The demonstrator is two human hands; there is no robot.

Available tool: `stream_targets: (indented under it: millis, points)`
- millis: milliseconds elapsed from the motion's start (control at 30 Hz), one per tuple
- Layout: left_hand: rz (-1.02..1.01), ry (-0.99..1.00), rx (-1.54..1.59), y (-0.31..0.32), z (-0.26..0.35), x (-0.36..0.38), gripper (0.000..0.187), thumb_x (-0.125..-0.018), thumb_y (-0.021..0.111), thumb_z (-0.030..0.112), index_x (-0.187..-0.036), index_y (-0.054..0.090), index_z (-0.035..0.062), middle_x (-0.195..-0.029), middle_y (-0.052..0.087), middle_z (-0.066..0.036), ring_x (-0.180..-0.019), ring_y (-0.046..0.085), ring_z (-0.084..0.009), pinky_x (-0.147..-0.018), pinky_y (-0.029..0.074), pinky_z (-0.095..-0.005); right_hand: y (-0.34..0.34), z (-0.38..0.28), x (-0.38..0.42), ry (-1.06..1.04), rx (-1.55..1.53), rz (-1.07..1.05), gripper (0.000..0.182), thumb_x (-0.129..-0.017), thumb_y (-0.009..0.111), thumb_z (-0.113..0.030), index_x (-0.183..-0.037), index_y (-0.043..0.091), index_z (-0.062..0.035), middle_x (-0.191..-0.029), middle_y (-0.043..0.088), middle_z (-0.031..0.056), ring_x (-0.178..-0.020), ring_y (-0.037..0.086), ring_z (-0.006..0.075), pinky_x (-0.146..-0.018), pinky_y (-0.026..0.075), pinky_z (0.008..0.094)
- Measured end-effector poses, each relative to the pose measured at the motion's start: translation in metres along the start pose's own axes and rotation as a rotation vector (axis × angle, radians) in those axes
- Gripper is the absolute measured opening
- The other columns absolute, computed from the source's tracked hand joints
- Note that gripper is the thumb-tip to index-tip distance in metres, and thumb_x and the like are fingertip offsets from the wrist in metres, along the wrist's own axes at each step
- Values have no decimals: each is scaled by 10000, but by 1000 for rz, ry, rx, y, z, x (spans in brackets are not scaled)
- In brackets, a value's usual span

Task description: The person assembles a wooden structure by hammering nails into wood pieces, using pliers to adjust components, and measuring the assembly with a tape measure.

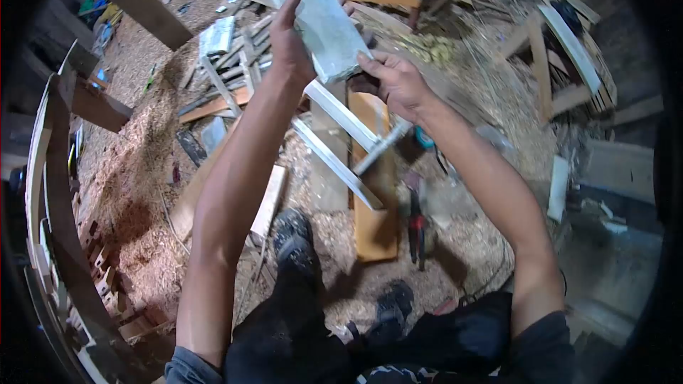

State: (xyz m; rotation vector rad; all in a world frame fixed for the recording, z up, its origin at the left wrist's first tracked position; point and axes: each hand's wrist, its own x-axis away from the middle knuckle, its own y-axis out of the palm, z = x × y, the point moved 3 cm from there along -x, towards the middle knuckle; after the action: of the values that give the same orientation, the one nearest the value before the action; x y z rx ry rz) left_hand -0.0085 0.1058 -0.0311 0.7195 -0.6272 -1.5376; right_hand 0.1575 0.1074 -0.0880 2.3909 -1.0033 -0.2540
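L hand [290, 53]: pale board [324, 25] gripped across its width. R hand [402, 85]: near corner pinched, thumb on top. Board is held aloft, just beyond white strips [341, 115]. Step judged as two-handed positioning; clearance from strips prob. needed for next move.

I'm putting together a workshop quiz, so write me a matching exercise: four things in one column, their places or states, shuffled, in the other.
1. Flat, whitish board
2. Thick, orange-yellow plank
3. Tool with red handles
4. Pale brown wood shavings

A. Lying beside the plank, on the person's right
B. Scattered widely over the ground
C. Held up by the left hand and right hand
D. Crossed from above by narrow white strips

Pairs: 1-C; 2-D; 3-A; 4-B
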Motion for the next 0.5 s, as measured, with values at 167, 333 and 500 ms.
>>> stream_targets:
  millis: [167, 333, 500]
  points:
    - [125, -144, -249, 14, -62, 80, 709, -928, 549, 591, -1306, 529, -8, -1062, 634, -147, -982, 634, -250, -888, 518, -415, -9, 27, 103, 88, 898, 355, 454, -974, 617, -403, -1193, 634, -5, -1080, 677, 127, -955, 661, 226, -850, 524, 380]
    - [402, -157, -422, -33, -105, 162, 484, -903, 640, 498, -1088, 607, 52, -924, 616, -67, -807, 610, -183, -708, 515, -314, 18, 103, 132, -116, 1205, 133, 687, -906, 627, -498, -1357, 494, 2, -1327, 464, 260, -1265, 456, 407, -1066, 362, 508]
    - [573, -49, -344, -83, -97, 200, 575, -908, 626, 498, -1210, 566, 13, -983, 617, -105, -848, 614, -212, -780, 522, -367, 29, 144, 129, -222, 1686, 129, 522, -894, 613, -281, -1309, 518, 20, -1352, 456, 268, -1341, 355, 428, -1090, 288, 573]
